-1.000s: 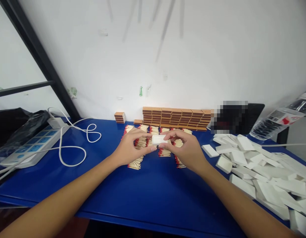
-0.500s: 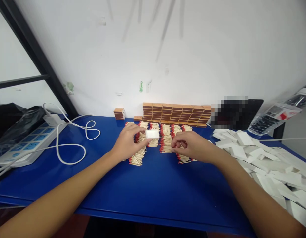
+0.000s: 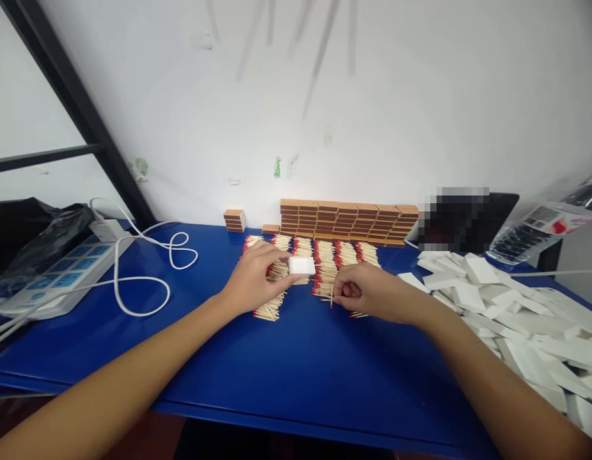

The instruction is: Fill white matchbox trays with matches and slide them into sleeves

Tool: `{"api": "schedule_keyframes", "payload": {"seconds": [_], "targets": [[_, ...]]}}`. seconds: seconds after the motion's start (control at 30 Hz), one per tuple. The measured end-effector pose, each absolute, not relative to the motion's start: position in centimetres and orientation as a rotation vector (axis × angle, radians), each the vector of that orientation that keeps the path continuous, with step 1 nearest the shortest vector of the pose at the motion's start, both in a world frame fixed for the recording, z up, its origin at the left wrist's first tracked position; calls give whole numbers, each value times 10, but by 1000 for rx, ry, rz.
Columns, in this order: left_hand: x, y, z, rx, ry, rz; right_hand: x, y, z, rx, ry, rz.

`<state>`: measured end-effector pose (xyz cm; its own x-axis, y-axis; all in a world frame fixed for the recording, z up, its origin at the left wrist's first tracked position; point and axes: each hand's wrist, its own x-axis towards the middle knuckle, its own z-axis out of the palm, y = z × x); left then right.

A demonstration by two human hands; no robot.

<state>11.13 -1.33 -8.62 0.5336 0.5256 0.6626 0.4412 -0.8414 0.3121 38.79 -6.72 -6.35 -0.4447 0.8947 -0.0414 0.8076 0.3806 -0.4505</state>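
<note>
My left hand (image 3: 254,276) pinches a small white matchbox tray (image 3: 302,266) between thumb and fingers, its hollow side up, above the rows of matches. To the right, my right hand (image 3: 367,291) has its fingertips closed at the near edge of the matches. A match (image 3: 326,299) with a red head pokes out leftward from those fingertips, and another lies crosswise beside it. Several rows of red-tipped matches (image 3: 325,259) lie on the blue table (image 3: 296,377), partly hidden under both hands.
Stacked brown matchboxes (image 3: 348,219) line the wall, with a smaller stack (image 3: 234,220) to their left. White trays (image 3: 511,306) are heaped at right, before a dark tablet (image 3: 468,223) and a plastic bottle (image 3: 540,223). A power strip (image 3: 66,275) and white cables lie left.
My right hand has lowered slightly toward the matches' near edge, and a match now shows at its fingertips. The tray in my left hand has tipped, showing more of its inside.
</note>
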Motion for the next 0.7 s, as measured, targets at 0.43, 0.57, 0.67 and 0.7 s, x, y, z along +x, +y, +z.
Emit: {"api": "schedule_keyframes", "payload": {"seconds": [0.43,0.57,0.67,0.7], "targets": [[110,-12,-90,2694,836,1137,387,-67,-63,-1552,-2398,540],[110,-12,-90,2689,844,1128,387,-67,-60,-1545,-2366,424],[110,-12,-89,2687,837,1130,387,-67,-55,-1514,-2330,316],[110,-12,-89,2685,841,1131,387,-68,-54,-1508,-2323,306]]}}
